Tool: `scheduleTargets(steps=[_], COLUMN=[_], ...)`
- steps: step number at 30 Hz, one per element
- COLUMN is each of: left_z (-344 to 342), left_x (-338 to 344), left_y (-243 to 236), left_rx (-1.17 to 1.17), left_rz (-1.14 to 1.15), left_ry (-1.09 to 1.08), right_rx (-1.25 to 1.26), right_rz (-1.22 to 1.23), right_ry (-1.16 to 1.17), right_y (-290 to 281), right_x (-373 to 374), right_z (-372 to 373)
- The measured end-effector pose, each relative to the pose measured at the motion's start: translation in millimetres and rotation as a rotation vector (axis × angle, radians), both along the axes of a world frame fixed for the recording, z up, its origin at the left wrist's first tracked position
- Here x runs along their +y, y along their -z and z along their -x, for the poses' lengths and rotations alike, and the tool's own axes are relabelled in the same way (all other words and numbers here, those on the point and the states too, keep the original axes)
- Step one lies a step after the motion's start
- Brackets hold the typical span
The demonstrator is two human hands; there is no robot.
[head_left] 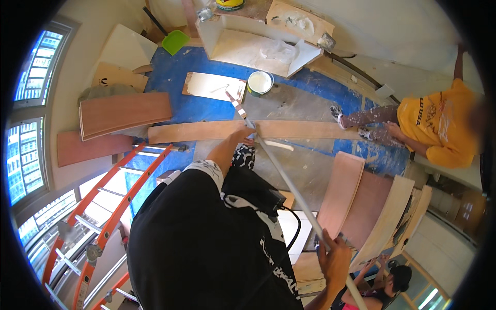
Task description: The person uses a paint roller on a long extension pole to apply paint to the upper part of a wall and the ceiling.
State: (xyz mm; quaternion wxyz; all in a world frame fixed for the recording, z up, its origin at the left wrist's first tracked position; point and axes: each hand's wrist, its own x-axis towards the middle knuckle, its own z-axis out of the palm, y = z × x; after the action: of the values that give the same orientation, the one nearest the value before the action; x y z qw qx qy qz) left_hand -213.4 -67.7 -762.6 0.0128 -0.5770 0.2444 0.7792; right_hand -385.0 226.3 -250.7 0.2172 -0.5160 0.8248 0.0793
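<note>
A long pale pole (289, 181) runs diagonally in front of me, with a paintbrush (238, 107) at its far end. My left hand (247, 135) is closed round the pole just behind the brush. Lower down, my right hand (336, 261) grips the same pole. The brush's tip points at a board partly coated in white (206, 85) on the floor; whether they touch I cannot tell. Right beside that board stands an open bucket of white paint (260, 82). Beneath my left hand, a long wooden plank (305, 129) lies across the floor.
An orange ladder (106, 227) stands at the left, near stacked brown boards (125, 114). More wood panels (356, 201) lean at the right. A person in a yellow shirt (436, 124) sits at the right; another person (385, 289) is at the lower right. Blue sheeting (170, 67) covers some floor.
</note>
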Motion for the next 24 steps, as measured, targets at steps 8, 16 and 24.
scheduleTargets(steps=[8,16,24], left_z=[76.5,104.9,196.0], left_x=[-6.0,-47.7,-58.5], left_y=[38.7,60.0,-26.7], left_rx=[-0.067,-0.304,-0.367], left_rz=[-0.045,0.218,0.139], left_ry=[-0.112,-0.110,-0.151], right_rx=[-0.056,-0.116,-0.085], right_rz=[-0.001,0.024,-0.005], right_ry=[-0.021,-0.095,-0.327], right_y=[-0.5,40.7,90.6], right_x=[-16.3,-87.0,-129.7], right_z=[91.6,172.1,289.9])
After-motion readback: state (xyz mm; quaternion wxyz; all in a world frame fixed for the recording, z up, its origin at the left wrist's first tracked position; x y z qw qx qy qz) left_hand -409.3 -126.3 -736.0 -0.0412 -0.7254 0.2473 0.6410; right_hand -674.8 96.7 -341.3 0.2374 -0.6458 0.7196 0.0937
